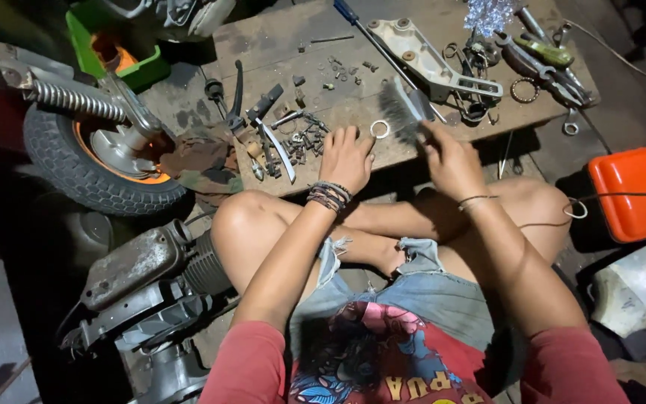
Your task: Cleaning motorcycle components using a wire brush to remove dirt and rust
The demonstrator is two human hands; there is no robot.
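Right hand [450,157] closed around a brush [401,111] near the desk's [278,37] front edge, bristles blurred over a small ring [380,129]; left hand [345,155] flat, fingers spread, just beside the ring; better, I judge, to pin the ring with a fingertip and use short strokes.

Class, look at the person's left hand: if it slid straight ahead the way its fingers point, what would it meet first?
Probably the small metal ring lying on the wooden board, just beyond the left hand; depth is hard to judge.
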